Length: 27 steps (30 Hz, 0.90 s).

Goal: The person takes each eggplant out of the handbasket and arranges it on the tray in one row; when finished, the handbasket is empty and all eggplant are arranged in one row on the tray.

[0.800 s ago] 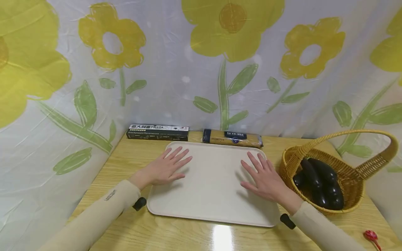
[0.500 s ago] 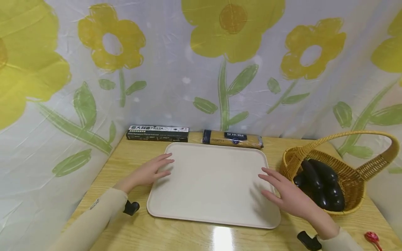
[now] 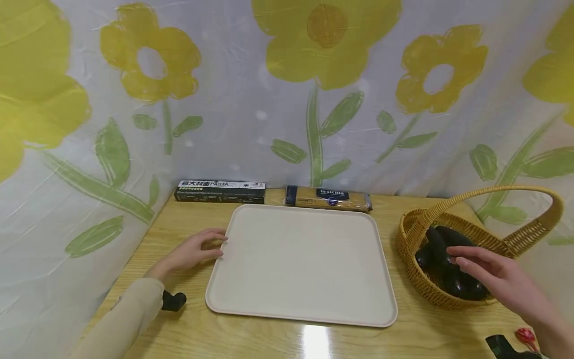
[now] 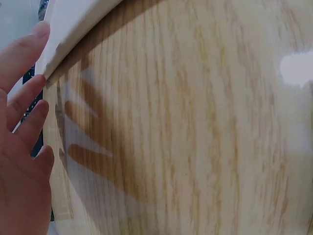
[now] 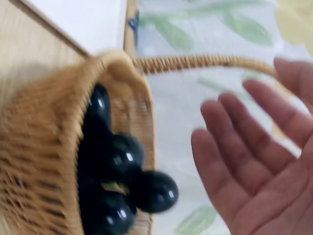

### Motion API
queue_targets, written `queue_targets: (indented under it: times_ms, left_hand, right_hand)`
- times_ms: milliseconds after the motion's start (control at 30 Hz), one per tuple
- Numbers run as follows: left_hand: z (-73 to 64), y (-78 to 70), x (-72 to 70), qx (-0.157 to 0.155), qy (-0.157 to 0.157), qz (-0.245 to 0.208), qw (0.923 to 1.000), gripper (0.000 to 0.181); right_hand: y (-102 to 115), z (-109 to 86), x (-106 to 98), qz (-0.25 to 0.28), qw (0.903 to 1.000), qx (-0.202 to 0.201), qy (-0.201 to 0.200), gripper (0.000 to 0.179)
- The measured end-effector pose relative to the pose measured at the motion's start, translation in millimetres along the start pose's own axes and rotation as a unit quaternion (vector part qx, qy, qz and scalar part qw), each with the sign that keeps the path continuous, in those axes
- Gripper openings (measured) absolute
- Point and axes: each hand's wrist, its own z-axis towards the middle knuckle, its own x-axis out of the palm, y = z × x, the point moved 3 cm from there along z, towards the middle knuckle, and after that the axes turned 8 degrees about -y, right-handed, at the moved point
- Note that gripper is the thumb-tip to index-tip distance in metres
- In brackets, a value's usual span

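Since the basket (image 3: 405, 249) pens them, the eggplants (image 3: 439, 247) lie bunched; your relaxed, empty right hand (image 3: 504, 279) hovers nearby; your left hand (image 3: 193, 253), likewise, flanks the tray (image 3: 300, 264).

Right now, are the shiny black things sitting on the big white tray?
No, the shiny black things lie in the wicker basket, right of the tray.

This looks like a kitchen or dining spot, curtained off, though whether in a home or a staged set cannot be told. Flower-printed cloth (image 3: 224, 124) hangs at twelve o'clock behind a wood-grain table (image 3: 251, 336). Around the pale tray (image 3: 300, 269), food gives the domestic note: pasta box (image 3: 219, 193) at ten o'clock, spaghetti packet (image 3: 329, 198) at one, wicker basket (image 3: 417, 280) of dark eggplants (image 3: 436, 243) at three.
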Motion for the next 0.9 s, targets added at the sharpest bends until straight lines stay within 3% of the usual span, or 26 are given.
queue_targets:
  times_ms: [233,433,600,900]
  left_hand:
    - [-7.2,9.8,-0.8,-0.015,0.002,0.024,0.9996,0.04]
    - [-8.2,9.2,-1.2,-0.02,0.005,0.007,0.9998,0.041]
    - [-6.0,9.5,-0.5,-0.023,0.006,0.006,0.9997,0.041]
    - [-3.3,8.2,0.6,-0.028,0.009,-0.004,0.9996,0.041]
  right_hand:
    - [-24.2,9.6,-22.9,-0.026,0.9946,0.077,-0.065,0.051]
    - [-34.8,21.1,-27.4,-0.039,0.9905,0.097,-0.09,0.061]
    - [-44.1,31.8,-29.6,-0.056,0.9888,0.105,-0.09,0.064]
    - [-62.7,50.5,-31.0,-0.057,0.9918,0.109,-0.033,0.067]
